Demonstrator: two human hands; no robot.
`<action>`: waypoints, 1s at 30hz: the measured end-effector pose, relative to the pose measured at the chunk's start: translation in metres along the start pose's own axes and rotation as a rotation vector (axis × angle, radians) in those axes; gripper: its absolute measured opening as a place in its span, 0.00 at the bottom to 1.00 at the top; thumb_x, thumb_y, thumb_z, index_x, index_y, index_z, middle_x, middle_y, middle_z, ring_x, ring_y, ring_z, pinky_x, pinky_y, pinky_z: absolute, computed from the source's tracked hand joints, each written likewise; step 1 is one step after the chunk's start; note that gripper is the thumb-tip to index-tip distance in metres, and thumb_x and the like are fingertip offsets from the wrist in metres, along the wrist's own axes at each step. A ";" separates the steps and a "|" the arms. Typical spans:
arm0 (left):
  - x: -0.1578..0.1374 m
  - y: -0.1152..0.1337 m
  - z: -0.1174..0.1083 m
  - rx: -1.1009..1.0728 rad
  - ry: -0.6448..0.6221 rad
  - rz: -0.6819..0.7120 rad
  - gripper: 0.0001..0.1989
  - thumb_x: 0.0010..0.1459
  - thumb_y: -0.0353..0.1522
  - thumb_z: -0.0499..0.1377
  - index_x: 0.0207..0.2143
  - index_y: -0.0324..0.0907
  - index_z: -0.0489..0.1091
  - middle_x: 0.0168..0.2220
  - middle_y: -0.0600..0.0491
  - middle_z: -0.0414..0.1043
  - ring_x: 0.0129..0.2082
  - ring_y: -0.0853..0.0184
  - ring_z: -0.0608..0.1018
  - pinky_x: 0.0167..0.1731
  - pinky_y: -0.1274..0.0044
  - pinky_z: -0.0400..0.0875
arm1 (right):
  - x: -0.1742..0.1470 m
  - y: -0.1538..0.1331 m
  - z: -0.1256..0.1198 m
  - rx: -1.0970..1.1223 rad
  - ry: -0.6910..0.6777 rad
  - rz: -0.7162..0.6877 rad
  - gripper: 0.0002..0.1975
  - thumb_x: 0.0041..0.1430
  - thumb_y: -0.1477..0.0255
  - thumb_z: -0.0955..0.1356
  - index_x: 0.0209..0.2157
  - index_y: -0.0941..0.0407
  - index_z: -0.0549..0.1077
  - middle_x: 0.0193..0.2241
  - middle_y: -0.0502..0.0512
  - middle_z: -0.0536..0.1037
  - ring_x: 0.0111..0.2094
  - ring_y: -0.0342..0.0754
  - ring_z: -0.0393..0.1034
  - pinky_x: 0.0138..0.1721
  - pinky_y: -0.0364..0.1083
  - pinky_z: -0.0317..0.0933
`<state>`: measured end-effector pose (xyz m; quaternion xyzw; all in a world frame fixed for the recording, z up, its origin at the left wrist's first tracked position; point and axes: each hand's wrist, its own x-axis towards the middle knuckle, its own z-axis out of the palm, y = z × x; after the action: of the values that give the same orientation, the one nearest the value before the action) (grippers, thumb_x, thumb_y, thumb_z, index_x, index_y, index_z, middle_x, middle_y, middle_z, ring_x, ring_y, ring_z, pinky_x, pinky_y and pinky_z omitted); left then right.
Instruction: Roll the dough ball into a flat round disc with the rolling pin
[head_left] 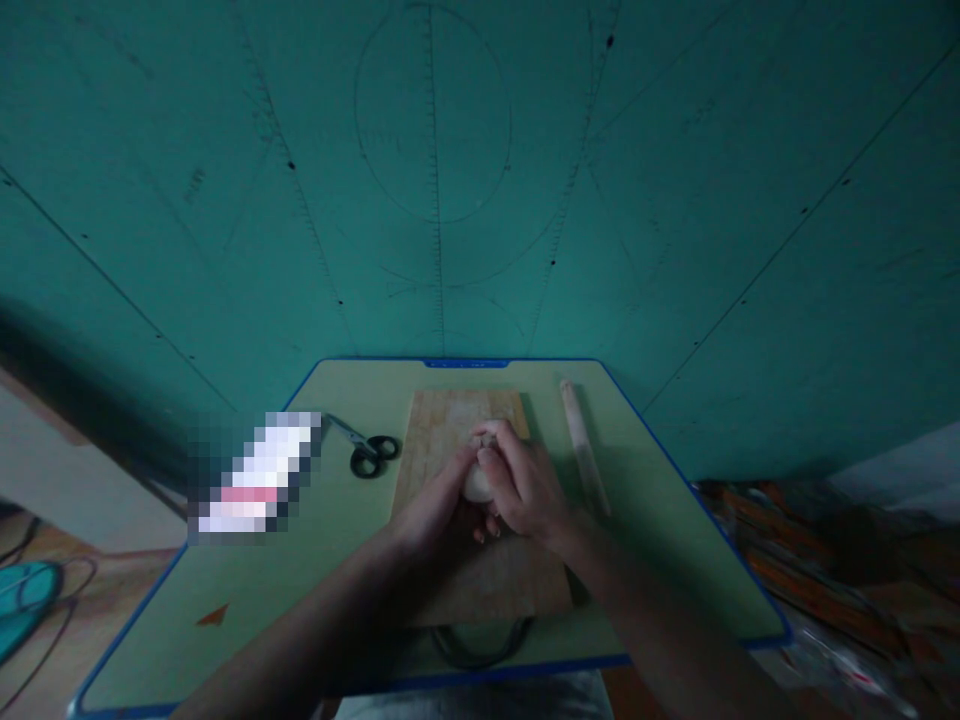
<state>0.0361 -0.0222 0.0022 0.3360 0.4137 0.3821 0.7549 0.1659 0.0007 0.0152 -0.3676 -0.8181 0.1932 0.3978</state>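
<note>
A pale, rounded lump of dough (478, 487) is cupped between both of my hands above the wooden board (442, 420). My left hand (444, 497) curls around it from the left, with its fingers partly hidden underneath. From the right, my right hand (525, 485) wraps over the lump, thumb and fingers pressing near its top. The lump's lower side is covered by my palms. To the right of the board lies a wooden rolling pin (583, 445), touched by neither hand.
Black-handled scissors (365, 452) lie left of the board on the blue-edged table (300, 580). Beyond them is a blurred-out phone-like object (259, 475). The board's dark handle (480, 660) points toward me. A small brown triangular shape (213, 615) shows at the left front. A green wall (480, 280) stands behind.
</note>
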 end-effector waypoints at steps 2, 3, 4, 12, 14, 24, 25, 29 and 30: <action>-0.002 0.008 -0.004 0.089 -0.042 0.053 0.26 0.55 0.55 0.49 0.31 0.40 0.65 0.20 0.55 0.68 0.16 0.72 0.69 0.15 0.81 0.60 | 0.003 0.005 -0.011 0.026 0.009 0.093 0.17 0.69 0.62 0.54 0.49 0.53 0.66 0.21 0.47 0.73 0.22 0.45 0.69 0.26 0.43 0.58; -0.004 0.012 -0.007 0.167 -0.013 0.104 0.24 0.55 0.54 0.51 0.35 0.41 0.64 0.23 0.56 0.69 0.16 0.72 0.68 0.15 0.81 0.60 | 0.005 0.010 -0.018 0.010 0.052 0.137 0.18 0.69 0.61 0.53 0.48 0.53 0.66 0.19 0.46 0.70 0.21 0.45 0.67 0.25 0.43 0.57; -0.005 0.017 -0.011 0.274 0.045 0.171 0.23 0.55 0.52 0.53 0.39 0.42 0.62 0.25 0.57 0.69 0.16 0.72 0.68 0.15 0.80 0.60 | 0.007 0.015 -0.027 -0.024 0.115 0.181 0.19 0.69 0.60 0.53 0.46 0.53 0.67 0.18 0.46 0.69 0.21 0.45 0.66 0.26 0.43 0.57; -0.004 0.034 -0.047 1.239 0.329 0.565 0.22 0.54 0.38 0.61 0.51 0.43 0.67 0.44 0.48 0.70 0.35 0.64 0.76 0.34 0.73 0.71 | 0.023 0.061 -0.082 -0.632 -0.046 0.772 0.17 0.66 0.56 0.59 0.42 0.53 0.70 0.34 0.59 0.79 0.36 0.55 0.74 0.30 0.46 0.55; -0.001 0.033 -0.050 1.289 0.306 0.589 0.25 0.54 0.37 0.62 0.55 0.46 0.67 0.49 0.47 0.69 0.39 0.63 0.77 0.38 0.72 0.72 | 0.023 0.064 -0.085 -0.661 -0.142 0.857 0.18 0.65 0.56 0.60 0.43 0.54 0.70 0.38 0.61 0.79 0.40 0.56 0.75 0.32 0.47 0.56; -0.001 0.031 -0.041 1.351 0.290 0.480 0.23 0.62 0.41 0.55 0.57 0.42 0.69 0.49 0.46 0.73 0.42 0.61 0.78 0.42 0.73 0.70 | 0.019 0.073 -0.088 -0.617 -0.376 0.996 0.19 0.59 0.54 0.66 0.42 0.55 0.70 0.39 0.59 0.79 0.38 0.53 0.74 0.30 0.46 0.57; -0.002 0.032 -0.042 1.358 0.294 0.469 0.23 0.61 0.41 0.56 0.56 0.42 0.69 0.49 0.46 0.73 0.42 0.61 0.78 0.42 0.73 0.70 | 0.018 0.075 -0.088 -0.615 -0.377 1.003 0.19 0.59 0.54 0.66 0.42 0.55 0.70 0.39 0.59 0.79 0.38 0.53 0.74 0.29 0.46 0.57; -0.004 0.037 -0.045 1.378 0.267 0.423 0.24 0.57 0.40 0.59 0.56 0.44 0.71 0.48 0.46 0.74 0.44 0.59 0.77 0.41 0.73 0.69 | 0.015 0.080 -0.088 -0.565 -0.398 1.004 0.18 0.59 0.55 0.66 0.38 0.56 0.71 0.37 0.58 0.79 0.35 0.51 0.74 0.27 0.45 0.55; -0.005 0.037 -0.045 1.383 0.255 0.411 0.25 0.56 0.40 0.60 0.56 0.44 0.71 0.48 0.47 0.74 0.43 0.59 0.77 0.41 0.73 0.68 | 0.015 0.080 -0.087 -0.558 -0.406 0.991 0.17 0.59 0.56 0.65 0.37 0.56 0.72 0.36 0.58 0.79 0.34 0.51 0.74 0.27 0.45 0.55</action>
<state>-0.0169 0.0001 0.0154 0.7595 0.5737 0.2037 0.2293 0.2651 0.0663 0.0271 -0.7514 -0.6286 0.2000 -0.0153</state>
